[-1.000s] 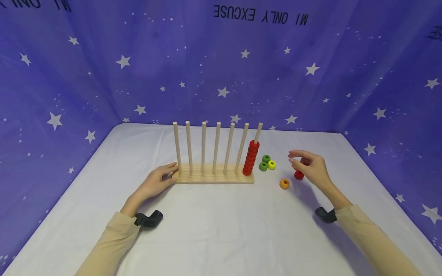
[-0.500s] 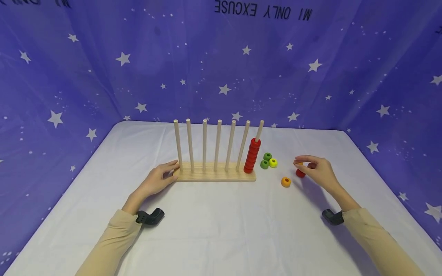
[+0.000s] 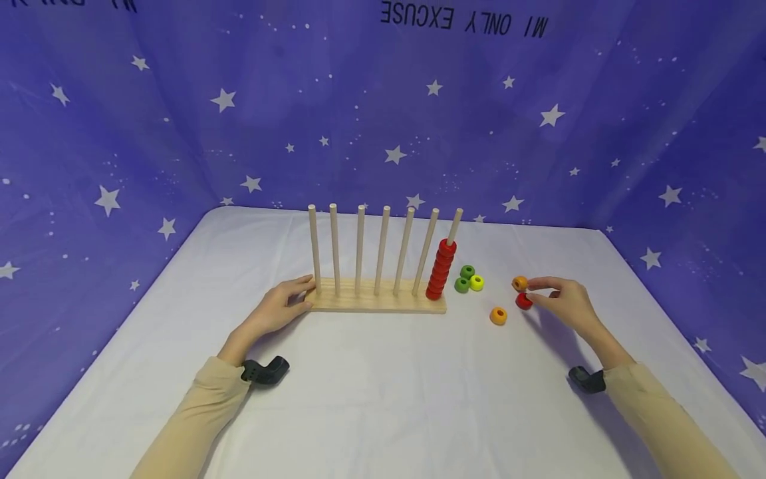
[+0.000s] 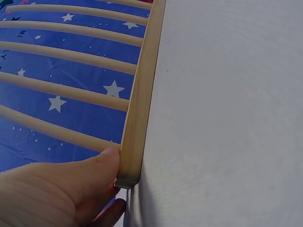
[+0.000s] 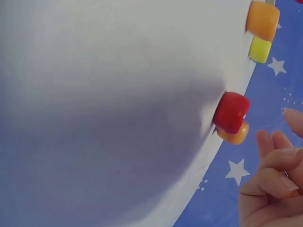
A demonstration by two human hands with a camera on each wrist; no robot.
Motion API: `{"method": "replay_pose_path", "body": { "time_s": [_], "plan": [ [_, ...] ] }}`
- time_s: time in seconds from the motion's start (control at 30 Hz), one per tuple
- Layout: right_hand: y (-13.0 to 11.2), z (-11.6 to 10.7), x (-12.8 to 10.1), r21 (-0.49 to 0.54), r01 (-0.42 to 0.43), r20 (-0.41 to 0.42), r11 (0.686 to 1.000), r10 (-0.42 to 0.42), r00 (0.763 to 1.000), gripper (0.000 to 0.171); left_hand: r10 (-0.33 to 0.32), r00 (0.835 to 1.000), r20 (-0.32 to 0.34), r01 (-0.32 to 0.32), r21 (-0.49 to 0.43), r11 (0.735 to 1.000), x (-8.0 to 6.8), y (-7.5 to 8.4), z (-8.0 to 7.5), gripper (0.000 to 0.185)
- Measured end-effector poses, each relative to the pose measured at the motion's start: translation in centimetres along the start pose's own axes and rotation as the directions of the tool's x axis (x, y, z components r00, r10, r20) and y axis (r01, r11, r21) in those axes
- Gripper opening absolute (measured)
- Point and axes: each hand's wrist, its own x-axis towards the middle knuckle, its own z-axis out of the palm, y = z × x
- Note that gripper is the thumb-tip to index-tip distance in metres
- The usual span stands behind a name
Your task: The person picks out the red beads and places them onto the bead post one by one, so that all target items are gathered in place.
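Note:
A wooden peg abacus [image 3: 374, 304] stands on the table, its upright pegs in a row. Several red beads [image 3: 441, 269] are stacked on the rightmost peg. My left hand [image 3: 278, 306] grips the base's left end, with the thumb [image 4: 102, 165] on the near side in the left wrist view. On the right, my right hand [image 3: 567, 305] hovers with thumb and index finger parted, close beside a loose red bead [image 3: 523, 301] and an orange bead [image 3: 519, 284] behind it. In the right wrist view, a gap shows between its fingers and the red bead [image 5: 232, 112].
Another orange bead [image 3: 499, 316] lies between the abacus and my right hand. Two green beads [image 3: 462, 285] and a yellow bead [image 3: 476, 283] sit together right of the red stack. A purple star-printed cloth [image 3: 383, 113] encloses the white table [image 3: 371, 399].
My right hand has shifted right and lowered beside the loose red bead, uncovering the orange bead behind it. My left hand stays on the base, and the head view has moved slightly.

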Motion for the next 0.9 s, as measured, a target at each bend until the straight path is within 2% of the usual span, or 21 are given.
{"method": "replay_pose_path", "body": {
  "time_s": [0.17, 0.37, 0.6, 0.9],
  "plan": [
    [0.9, 0.0, -0.4, -0.007, -0.021, 0.043, 1.000, 0.021, 0.999, 0.037, -0.001, 1.000, 0.022, 0.001, -0.003, 1.000, 0.4, 0.3, 0.2, 0.050],
    [0.7, -0.4, 0.7, -0.029, 0.009, 0.054, 1.000, -0.007, 0.998, 0.036, 0.019, 1.000, -0.007, -0.019, -0.015, 1.000, 0.8, 0.4, -0.1, 0.049],
    [0.9, -0.1, 1.0, -0.047, -0.002, 0.152, 0.999, 0.009, 0.988, 0.040, 0.007, 1.000, 0.012, -0.007, 0.007, 1.000, 0.3, 0.3, 0.2, 0.049],
    [0.6, 0.2, 1.4, -0.036, 0.005, 0.166, 0.999, 0.001, 0.986, 0.042, 0.010, 1.000, -0.006, -0.010, 0.004, 1.000, 0.4, 0.0, 0.3, 0.048]
  ]
}}
